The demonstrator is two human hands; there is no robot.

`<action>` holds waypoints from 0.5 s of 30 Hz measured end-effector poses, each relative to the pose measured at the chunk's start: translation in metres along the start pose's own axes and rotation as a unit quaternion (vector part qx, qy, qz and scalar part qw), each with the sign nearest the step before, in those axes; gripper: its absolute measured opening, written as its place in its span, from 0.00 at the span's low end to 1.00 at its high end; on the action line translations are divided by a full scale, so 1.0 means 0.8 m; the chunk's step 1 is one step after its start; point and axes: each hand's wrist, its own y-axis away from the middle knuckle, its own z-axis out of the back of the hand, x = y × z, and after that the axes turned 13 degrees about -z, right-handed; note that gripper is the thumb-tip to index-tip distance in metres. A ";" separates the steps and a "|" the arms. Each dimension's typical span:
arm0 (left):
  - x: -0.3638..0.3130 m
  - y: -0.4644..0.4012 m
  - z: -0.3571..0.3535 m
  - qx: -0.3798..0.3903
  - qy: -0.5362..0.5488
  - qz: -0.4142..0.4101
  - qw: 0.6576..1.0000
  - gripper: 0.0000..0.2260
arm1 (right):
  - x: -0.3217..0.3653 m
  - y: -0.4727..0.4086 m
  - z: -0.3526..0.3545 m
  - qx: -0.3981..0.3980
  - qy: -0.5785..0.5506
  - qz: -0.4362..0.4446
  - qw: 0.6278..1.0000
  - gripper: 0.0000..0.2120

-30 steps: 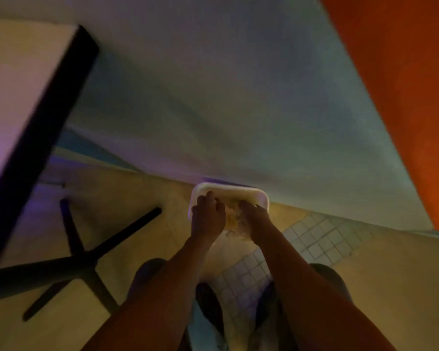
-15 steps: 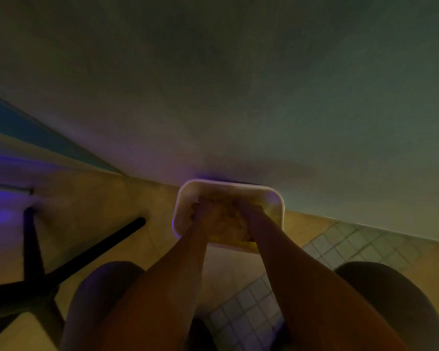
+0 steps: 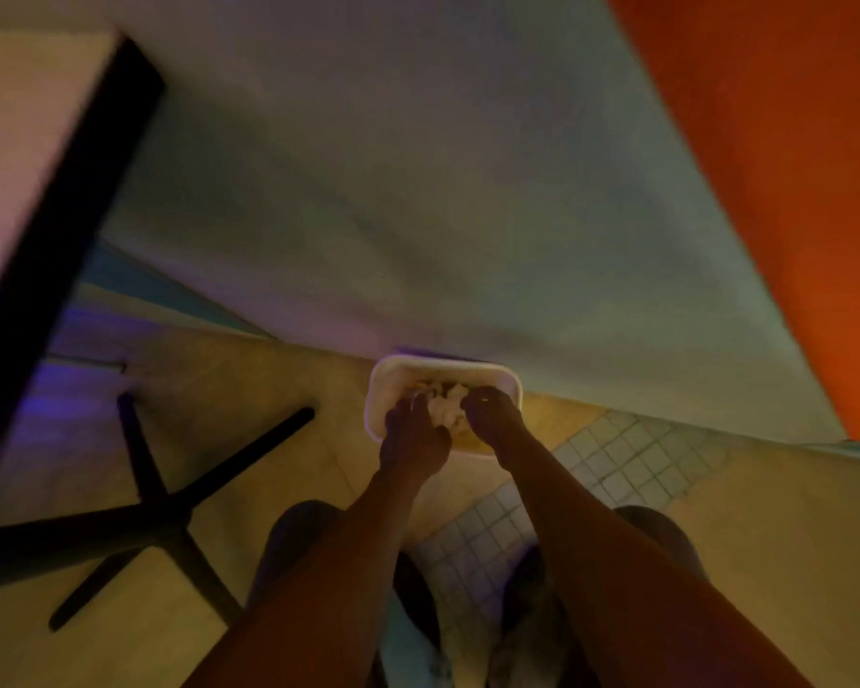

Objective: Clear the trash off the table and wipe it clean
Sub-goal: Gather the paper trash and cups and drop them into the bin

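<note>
Both hands reach down into a white bin (image 3: 383,389) that stands on the floor by the wall. The left hand (image 3: 413,439) and the right hand (image 3: 492,419) have curled fingers pinching crumpled paper trash (image 3: 445,407), which lies between them, inside the bin
</note>
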 end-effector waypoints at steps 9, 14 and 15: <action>-0.090 0.217 0.127 0.034 -0.002 -0.003 0.999 0.31 | -0.005 0.245 0.092 -0.008 0.227 0.023 0.974 0.24; -0.133 0.313 0.194 0.012 0.017 -0.010 1.000 0.31 | 0.012 0.366 0.131 -0.020 0.290 0.072 0.954 0.29; -0.145 0.333 0.209 0.005 0.018 -0.014 1.000 0.32 | 0.016 0.391 0.139 -0.020 0.292 0.081 0.953 0.29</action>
